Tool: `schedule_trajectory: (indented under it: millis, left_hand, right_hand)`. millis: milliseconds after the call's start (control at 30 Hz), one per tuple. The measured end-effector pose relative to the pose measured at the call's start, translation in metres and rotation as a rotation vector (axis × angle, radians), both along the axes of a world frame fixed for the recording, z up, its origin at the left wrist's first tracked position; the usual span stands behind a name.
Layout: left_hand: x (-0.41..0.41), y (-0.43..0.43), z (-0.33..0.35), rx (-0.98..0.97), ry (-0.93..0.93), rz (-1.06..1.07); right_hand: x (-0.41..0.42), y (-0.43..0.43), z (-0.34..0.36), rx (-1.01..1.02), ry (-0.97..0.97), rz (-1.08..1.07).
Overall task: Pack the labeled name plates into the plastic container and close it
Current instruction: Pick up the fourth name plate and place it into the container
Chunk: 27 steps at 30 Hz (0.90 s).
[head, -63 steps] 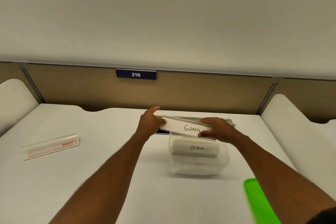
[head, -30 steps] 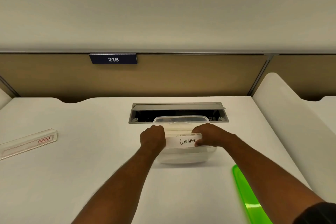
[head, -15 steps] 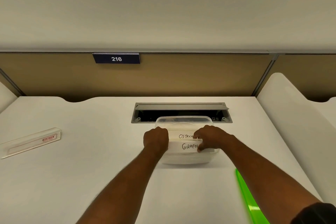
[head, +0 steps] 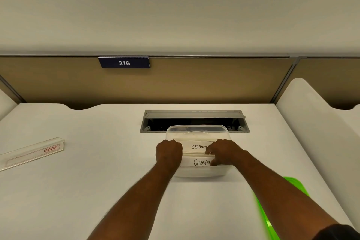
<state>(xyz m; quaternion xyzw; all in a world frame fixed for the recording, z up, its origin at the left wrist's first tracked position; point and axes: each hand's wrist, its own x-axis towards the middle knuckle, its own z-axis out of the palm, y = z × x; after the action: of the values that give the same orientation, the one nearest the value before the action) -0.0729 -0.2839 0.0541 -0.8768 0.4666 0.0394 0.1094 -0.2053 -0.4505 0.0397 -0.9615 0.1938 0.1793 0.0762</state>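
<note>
Clear plastic, the container [head: 196, 132] stands open on the white surface [head: 97, 181]. The left hand [head: 169, 152] curls its fingers down over the left end of the GIRAFEE plate [head: 201, 162], and the right hand [head: 224, 152] pinches the plate's right end. That plate sits inside along the near wall. Just beyond the fingers lies the OSTRICH plate [head: 197, 146], also inside. A third name plate [head: 33, 152] rests well left of the left fingers. The green lid [head: 296, 184] lies nearer the person than the right fingers.

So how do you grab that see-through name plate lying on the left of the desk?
Probably pinch the see-through name plate across its narrow width, near the middle, coming down from above with the left hand. It is long, thin and lies low on the desk, so a middle grip should keep it level.
</note>
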Motion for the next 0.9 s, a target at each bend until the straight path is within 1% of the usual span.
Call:
schedule_trajectory:
  millis: [367, 900]
  left_hand:
    - [-0.0043, -0.0025, -0.0026, 0.03, -0.064, -0.094]
    - [-0.0014, -0.0078, -0.0063, 0.036, -0.06, -0.107]
  right_hand:
    - [-0.0014, 0.0004, -0.0042, 0.008, 0.008, -0.017]
    - [0.0001, 0.0015, -0.0089, -0.002, 0.027, -0.01]
